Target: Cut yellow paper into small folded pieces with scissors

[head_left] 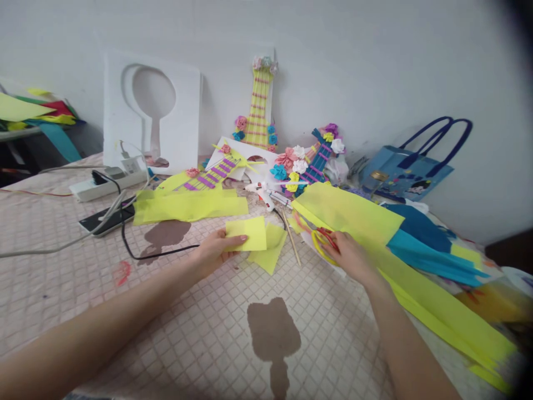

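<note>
A small yellow paper piece (255, 233) is pinched in my left hand (220, 246), thumb on top. Beneath and to the right of it, another yellow piece (272, 256) lies on the tiled-pattern tablecloth (200, 333). My right hand (348, 253) has its fingers around the red and yellow handles of the scissors (322, 240), whose blades point up and left, beside the long yellow paper (353, 214). Whether the scissors touch the table is hard to tell. A thin wooden stick (292, 240) lies between the hands.
Behind my hands are a glue gun (262, 194), yellow strips (191, 205) and decorated woven pieces (258, 105). At left, cables cross a phone (106, 216) near a power strip (108, 184). A blue bag (400, 172) stands at the right, blue paper (433, 258) before it.
</note>
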`<state>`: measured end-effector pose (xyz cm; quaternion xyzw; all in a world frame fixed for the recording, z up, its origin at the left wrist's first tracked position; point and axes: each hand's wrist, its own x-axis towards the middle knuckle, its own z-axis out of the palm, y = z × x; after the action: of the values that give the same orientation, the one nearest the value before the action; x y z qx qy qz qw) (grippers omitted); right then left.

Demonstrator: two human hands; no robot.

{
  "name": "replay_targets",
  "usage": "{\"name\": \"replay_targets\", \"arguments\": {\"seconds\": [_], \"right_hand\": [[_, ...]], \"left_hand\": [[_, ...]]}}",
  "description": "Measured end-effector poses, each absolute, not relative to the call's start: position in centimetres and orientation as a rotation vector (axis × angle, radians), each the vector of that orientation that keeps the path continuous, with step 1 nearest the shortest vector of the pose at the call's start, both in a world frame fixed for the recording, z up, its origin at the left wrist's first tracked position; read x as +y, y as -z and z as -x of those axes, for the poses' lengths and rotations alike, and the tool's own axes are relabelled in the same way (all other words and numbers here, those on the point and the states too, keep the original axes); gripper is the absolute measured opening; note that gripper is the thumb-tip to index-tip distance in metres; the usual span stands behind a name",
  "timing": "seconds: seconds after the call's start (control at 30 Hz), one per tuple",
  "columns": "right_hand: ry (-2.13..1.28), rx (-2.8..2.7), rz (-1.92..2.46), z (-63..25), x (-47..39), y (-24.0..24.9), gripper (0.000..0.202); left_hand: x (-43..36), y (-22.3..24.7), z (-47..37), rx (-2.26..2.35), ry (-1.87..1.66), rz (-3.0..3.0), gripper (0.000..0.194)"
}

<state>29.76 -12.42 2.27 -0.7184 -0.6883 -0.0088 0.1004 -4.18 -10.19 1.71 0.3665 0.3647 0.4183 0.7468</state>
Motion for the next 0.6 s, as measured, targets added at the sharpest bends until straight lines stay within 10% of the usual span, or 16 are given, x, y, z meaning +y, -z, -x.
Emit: {"name": "replay_targets", "arguments": {"seconds": [0.6], "right_hand": [[-1.839, -1.295, 0.571, -15.8, -17.9, -0.2, 0.068]], "left_hand": [[-9.4, -3.2, 4.7, 0.798, -1.101, -0.61, 0.015]]}}
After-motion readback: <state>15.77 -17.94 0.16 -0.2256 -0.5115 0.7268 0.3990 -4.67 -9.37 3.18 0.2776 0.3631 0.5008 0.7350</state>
